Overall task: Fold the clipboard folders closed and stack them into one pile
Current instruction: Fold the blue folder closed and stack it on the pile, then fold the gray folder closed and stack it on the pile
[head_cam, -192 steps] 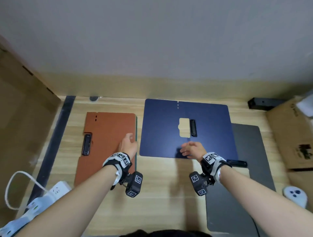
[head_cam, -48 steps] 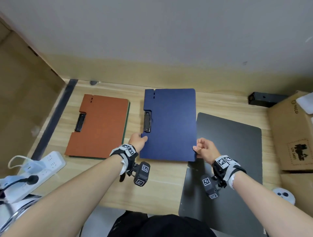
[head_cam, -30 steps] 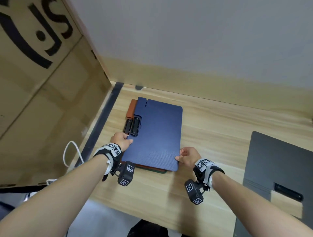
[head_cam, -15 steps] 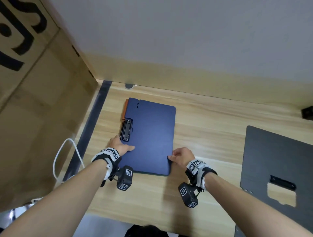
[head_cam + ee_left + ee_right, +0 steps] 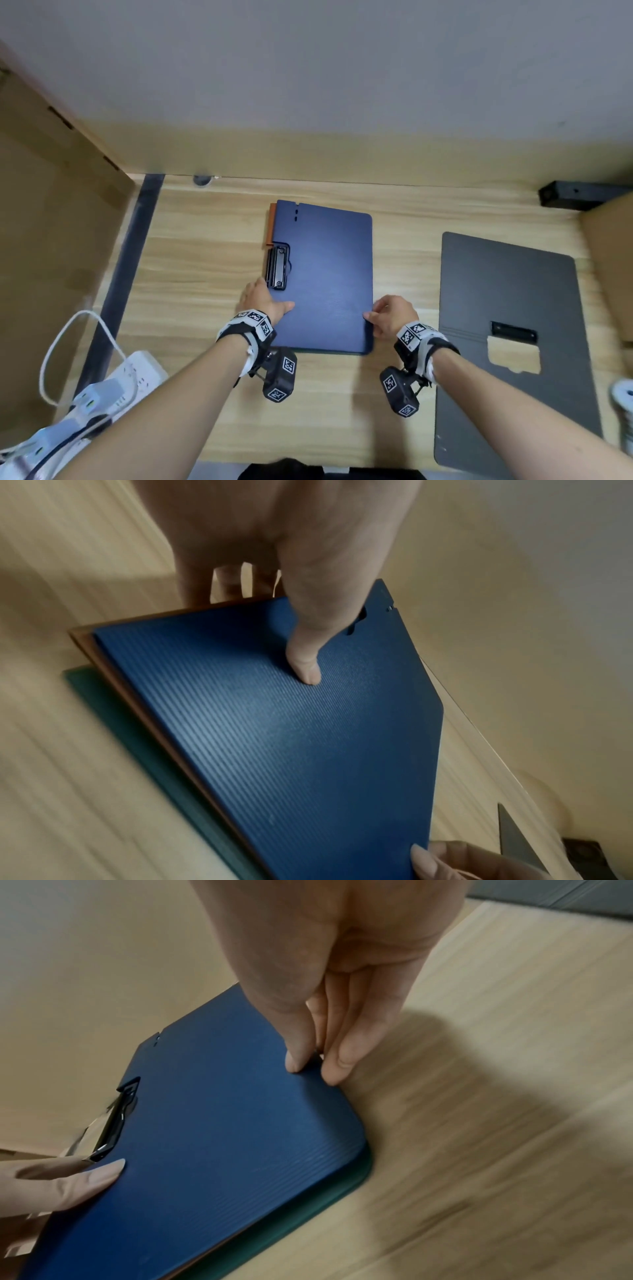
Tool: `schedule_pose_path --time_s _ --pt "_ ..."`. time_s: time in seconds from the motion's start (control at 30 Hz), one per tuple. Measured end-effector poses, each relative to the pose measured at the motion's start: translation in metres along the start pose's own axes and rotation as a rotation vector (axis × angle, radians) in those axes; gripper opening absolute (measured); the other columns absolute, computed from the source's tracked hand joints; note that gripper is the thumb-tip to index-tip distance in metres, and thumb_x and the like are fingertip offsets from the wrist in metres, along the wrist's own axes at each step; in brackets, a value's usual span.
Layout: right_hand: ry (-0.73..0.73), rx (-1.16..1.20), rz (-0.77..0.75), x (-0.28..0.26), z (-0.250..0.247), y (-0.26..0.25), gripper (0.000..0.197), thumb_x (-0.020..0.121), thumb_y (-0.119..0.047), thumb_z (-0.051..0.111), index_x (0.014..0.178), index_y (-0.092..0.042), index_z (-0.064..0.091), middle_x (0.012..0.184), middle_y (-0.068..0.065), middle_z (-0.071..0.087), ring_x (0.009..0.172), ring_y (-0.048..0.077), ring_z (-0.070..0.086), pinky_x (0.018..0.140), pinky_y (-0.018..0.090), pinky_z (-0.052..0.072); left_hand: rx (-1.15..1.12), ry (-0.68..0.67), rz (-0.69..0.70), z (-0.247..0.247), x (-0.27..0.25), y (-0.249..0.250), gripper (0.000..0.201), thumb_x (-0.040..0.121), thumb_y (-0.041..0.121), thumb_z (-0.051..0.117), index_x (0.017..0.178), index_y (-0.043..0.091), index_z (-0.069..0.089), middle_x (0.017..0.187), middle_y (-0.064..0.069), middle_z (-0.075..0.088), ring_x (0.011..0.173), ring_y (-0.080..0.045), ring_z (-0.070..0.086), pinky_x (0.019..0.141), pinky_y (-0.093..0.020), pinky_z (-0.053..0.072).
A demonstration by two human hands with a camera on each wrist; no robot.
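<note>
A closed blue folder (image 5: 325, 274) lies on top of a pile on the wooden table, its black clip (image 5: 277, 267) at the left edge. An orange folder (image 5: 271, 222) shows as a sliver beneath it, and a green edge (image 5: 342, 1185) lies at the bottom. My left hand (image 5: 270, 303) holds the pile's left edge just below the clip, its thumb (image 5: 306, 666) lying on the blue cover. My right hand (image 5: 371, 317) pinches the right edge between thumb and fingertips (image 5: 337, 1066). An open grey folder (image 5: 507, 291) lies flat to the right.
A large cardboard box (image 5: 51, 240) stands at the left, another (image 5: 613, 267) at the right. A white power strip (image 5: 137, 373) with its cable sits at the near left. A black bracket (image 5: 575, 197) is at the back right, a white device (image 5: 623, 394) at the right edge.
The blue folder, askew over the orange one a second ago, now sits squared on it with only a sliver showing. Both hands keep their hold on its edges.
</note>
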State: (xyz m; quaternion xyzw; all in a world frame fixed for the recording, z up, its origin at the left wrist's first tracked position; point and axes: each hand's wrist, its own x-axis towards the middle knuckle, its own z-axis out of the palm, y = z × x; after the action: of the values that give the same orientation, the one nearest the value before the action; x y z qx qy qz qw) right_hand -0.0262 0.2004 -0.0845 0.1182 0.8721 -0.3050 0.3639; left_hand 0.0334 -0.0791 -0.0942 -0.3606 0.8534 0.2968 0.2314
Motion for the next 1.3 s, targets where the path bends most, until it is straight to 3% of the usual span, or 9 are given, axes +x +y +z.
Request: schedule_pose_path --time_s 0.23,0.37,0.53,0.63,0.8,0.9,1.0,1.17,1.3 --pt "0.044 0.034 0.021 0.002 -0.028 0.040 0.025 0.068 -0.040 0.079 0.067 -0.020 0.063 0.074 -0.001 0.073 0.069 0.024 0.072 0.075 0.038 0.060 0.035 0.002 0.044 0.027 -0.014 0.032 0.093 0.068 0.051 0.080 0.142 0.011 0.040 0.144 -0.013 0.043 0.133 -0.034 0.044 0.110 -0.044 0.039" --pt "0.042 0.070 -0.073 0.000 -0.050 0.055 0.015 0.075 -0.028 0.073 0.066 -0.020 0.064 0.077 -0.003 0.073 0.076 0.020 0.070 0.079 0.037 0.058 0.060 0.079 0.049 0.024 -0.029 0.059 0.099 0.067 0.032 0.085 0.147 0.015 0.029 0.142 -0.017 0.040 0.131 -0.037 0.040 0.110 -0.047 0.038" --pt "0.121 0.051 -0.066 -0.003 -0.106 0.098 0.007 0.080 -0.024 0.067 0.075 -0.019 0.067 0.078 -0.004 0.074 0.077 0.018 0.071 0.079 0.035 0.058 0.129 0.246 0.386 0.036 -0.062 0.106 0.091 0.074 0.009 0.071 0.151 0.015 0.023 0.151 -0.013 0.030 0.138 -0.034 0.027 0.113 -0.042 0.031" --pt "0.238 -0.018 -0.045 -0.006 -0.144 0.133 0.011 0.080 -0.025 0.072 0.087 -0.024 0.064 0.092 -0.002 0.069 0.089 0.022 0.067 0.084 0.032 0.053 -0.033 0.128 0.481 0.061 -0.082 0.138 0.071 0.082 0.007 0.065 0.146 0.015 0.036 0.142 -0.007 0.045 0.136 -0.028 0.035 0.111 -0.038 0.033" --pt "0.249 -0.250 -0.038 -0.005 -0.178 0.184 0.050 0.067 -0.016 0.072 0.116 -0.021 0.060 0.116 0.006 0.050 0.117 0.026 0.045 0.100 0.033 0.043 -0.196 -0.184 0.497 0.118 -0.116 0.169 0.041 0.084 -0.001 0.054 0.122 0.014 0.061 0.113 0.000 0.063 0.108 -0.017 0.060 0.097 -0.024 0.044" --pt "0.249 -0.337 -0.088 -0.002 -0.179 0.199 0.044 0.067 -0.019 0.067 0.110 -0.025 0.058 0.112 0.002 0.047 0.114 0.023 0.042 0.093 0.034 0.045 -0.197 -0.326 0.429 0.147 -0.132 0.175 0.032 0.086 0.000 0.050 0.108 0.016 0.067 0.102 0.000 0.067 0.096 -0.017 0.063 0.087 -0.021 0.047" --pt "0.257 -0.421 -0.149 0.007 -0.181 0.200 0.033 0.073 -0.026 0.070 0.104 -0.027 0.059 0.110 0.000 0.051 0.112 0.026 0.044 0.087 0.036 0.043 -0.171 -0.465 0.355 0.168 -0.140 0.169 0.024 0.084 0.009 0.052 0.087 0.030 0.065 0.098 -0.004 0.071 0.097 -0.025 0.067 0.094 -0.033 0.053" --pt "0.209 -0.476 -0.224 0.020 -0.182 0.197 0.034 0.078 -0.034 0.070 0.107 -0.026 0.054 0.115 0.001 0.051 0.112 0.026 0.042 0.089 0.038 0.039 -0.156 -0.485 0.319 0.175 -0.150 0.163 0.022 0.089 0.003 0.052 0.092 0.020 0.066 0.100 -0.005 0.069 0.095 -0.020 0.063 0.096 -0.034 0.050" --pt "0.171 -0.416 -0.256 0.025 -0.180 0.198 0.032 0.079 -0.032 0.071 0.106 -0.024 0.055 0.109 0.000 0.051 0.108 0.025 0.043 0.088 0.037 0.037 -0.226 -0.448 0.269 0.167 -0.150 0.169 0.028 0.088 0.003 0.052 0.083 0.025 0.066 0.093 -0.008 0.073 0.090 -0.026 0.067 0.093 -0.039 0.054"
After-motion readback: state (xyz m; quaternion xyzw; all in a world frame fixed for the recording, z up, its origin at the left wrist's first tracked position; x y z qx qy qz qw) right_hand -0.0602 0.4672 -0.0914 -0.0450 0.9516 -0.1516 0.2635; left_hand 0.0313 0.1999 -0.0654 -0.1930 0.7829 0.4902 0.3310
